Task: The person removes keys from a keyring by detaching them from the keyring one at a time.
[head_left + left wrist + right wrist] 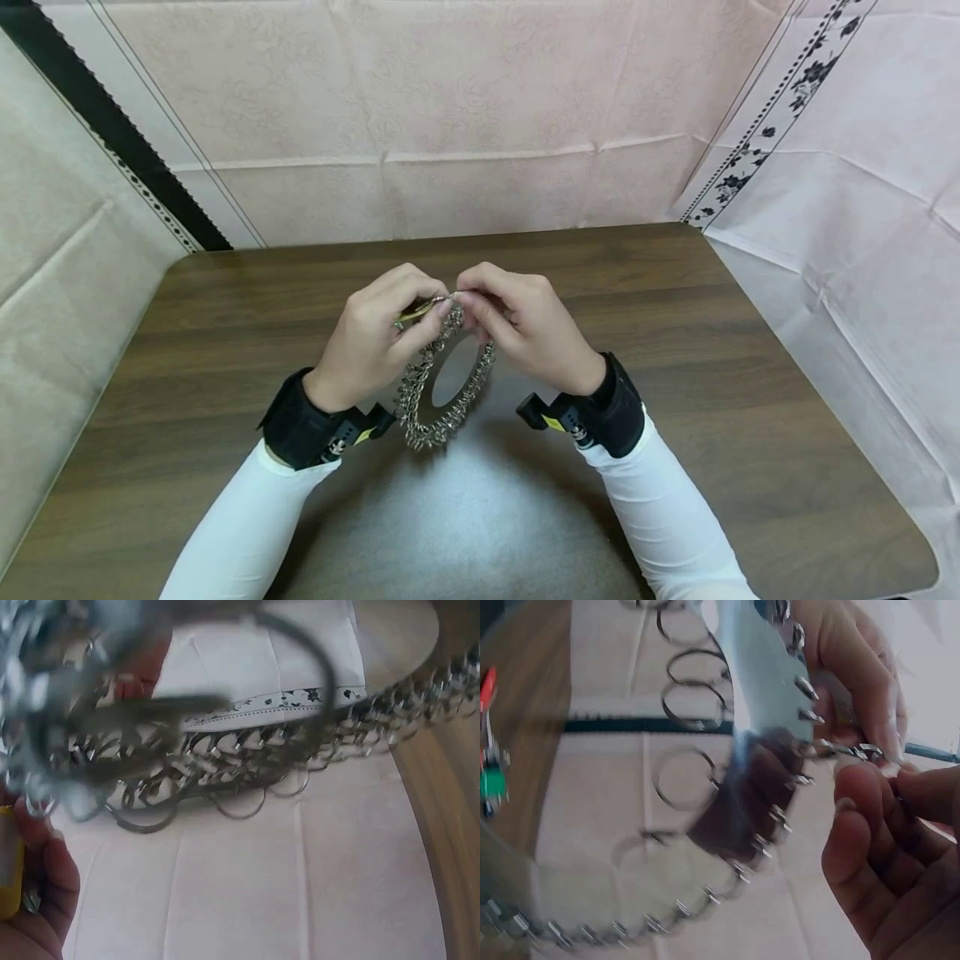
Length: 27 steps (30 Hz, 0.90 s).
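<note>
In the head view, a round metal key ring holder (442,425), its edge lined with many small metal rings, hangs tilted below both hands. The left hand (378,325) holds a yellow tag (415,313), seen also as a yellow edge (10,862) in the left wrist view. The right hand (532,325) meets it at the fingertips. In the right wrist view, a short metal chain (847,748) runs from the shiny holder (761,682) to the pinching fingertips of both hands. Exactly what lies between the fingertips is partly hidden.
Beneath the hands lies a brown wooden table (675,375). Pale cloth (450,108) hangs behind it and at both sides. Small red and green things (493,784) show at the left edge of the right wrist view. Each wrist wears a black strap (292,421) with a camera.
</note>
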Each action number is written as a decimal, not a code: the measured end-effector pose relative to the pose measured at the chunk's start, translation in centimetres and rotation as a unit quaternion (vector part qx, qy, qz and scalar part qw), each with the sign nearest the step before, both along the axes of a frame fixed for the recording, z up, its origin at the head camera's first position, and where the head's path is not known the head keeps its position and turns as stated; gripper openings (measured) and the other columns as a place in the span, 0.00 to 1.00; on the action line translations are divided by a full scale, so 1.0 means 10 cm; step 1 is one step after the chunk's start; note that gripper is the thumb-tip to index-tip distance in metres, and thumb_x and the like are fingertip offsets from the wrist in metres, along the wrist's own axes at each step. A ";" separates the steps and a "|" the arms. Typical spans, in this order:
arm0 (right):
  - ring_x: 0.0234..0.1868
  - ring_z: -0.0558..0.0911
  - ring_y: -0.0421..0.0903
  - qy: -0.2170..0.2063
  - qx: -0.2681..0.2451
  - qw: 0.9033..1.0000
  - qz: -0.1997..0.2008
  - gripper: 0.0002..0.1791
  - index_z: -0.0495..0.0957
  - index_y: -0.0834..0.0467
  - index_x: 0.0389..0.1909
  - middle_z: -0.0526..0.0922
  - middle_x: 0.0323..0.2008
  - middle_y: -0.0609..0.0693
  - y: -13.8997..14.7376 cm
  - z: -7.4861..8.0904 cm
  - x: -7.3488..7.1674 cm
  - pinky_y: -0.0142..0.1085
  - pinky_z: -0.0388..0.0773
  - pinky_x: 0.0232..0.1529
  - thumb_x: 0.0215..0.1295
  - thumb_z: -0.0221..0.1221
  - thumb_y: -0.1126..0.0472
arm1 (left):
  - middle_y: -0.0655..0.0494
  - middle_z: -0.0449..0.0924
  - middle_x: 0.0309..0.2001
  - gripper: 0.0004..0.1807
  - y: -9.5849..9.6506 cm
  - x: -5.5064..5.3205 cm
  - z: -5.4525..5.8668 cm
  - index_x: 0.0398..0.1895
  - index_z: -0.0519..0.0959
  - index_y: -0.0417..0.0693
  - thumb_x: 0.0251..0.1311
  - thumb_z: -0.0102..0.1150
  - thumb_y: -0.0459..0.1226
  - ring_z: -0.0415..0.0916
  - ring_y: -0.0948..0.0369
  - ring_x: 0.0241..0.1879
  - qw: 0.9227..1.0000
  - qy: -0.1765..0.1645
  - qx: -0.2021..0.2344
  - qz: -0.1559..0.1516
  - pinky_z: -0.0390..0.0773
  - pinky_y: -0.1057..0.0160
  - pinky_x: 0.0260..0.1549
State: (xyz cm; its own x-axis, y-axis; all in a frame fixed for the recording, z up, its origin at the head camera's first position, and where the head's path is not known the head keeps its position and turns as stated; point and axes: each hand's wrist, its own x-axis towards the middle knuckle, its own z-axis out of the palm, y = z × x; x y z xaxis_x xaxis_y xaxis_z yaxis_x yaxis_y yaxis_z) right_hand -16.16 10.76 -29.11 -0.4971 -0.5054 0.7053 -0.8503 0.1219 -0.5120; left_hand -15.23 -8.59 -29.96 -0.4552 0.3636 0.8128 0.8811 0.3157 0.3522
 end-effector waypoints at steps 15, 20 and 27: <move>0.19 0.71 0.34 -0.011 -0.015 1.000 0.015 0.05 0.72 0.62 0.35 0.74 0.22 0.47 0.00 -0.04 -0.03 0.28 0.72 0.19 0.71 0.50 0.65 | 0.56 0.77 0.32 0.02 -0.03 -0.01 0.01 0.35 0.79 0.42 0.62 0.58 0.32 0.70 0.66 0.34 1.000 -0.005 -0.006 -0.008 0.71 0.68 0.33; 0.17 0.71 0.36 -0.059 -0.066 0.996 0.031 0.04 0.72 0.63 0.36 0.74 0.21 0.48 -0.03 -0.08 -0.03 0.35 0.72 0.16 0.70 0.50 0.67 | 0.55 0.80 0.32 0.03 0.02 -0.02 -0.01 0.35 0.82 0.42 0.60 0.60 0.31 0.74 0.65 0.34 0.999 -0.010 0.039 0.001 0.73 0.67 0.33; 0.15 0.72 0.41 -0.084 -0.114 0.989 0.040 0.04 0.71 0.67 0.36 0.74 0.20 0.51 -0.08 -0.10 -0.02 0.37 0.71 0.14 0.69 0.51 0.69 | 0.53 0.81 0.32 0.03 0.03 -0.03 -0.03 0.34 0.82 0.40 0.56 0.62 0.28 0.75 0.64 0.34 0.998 -0.004 0.062 0.001 0.74 0.67 0.33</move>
State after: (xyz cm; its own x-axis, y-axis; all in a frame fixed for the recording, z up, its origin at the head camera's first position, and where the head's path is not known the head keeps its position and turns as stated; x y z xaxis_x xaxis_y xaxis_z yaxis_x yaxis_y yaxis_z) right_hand -16.41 9.92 -30.12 -0.5821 -0.3847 0.7163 -0.7528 -0.0780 -0.6537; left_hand -15.52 -8.28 -30.30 -0.4617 0.2602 0.8480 0.8779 0.2709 0.3948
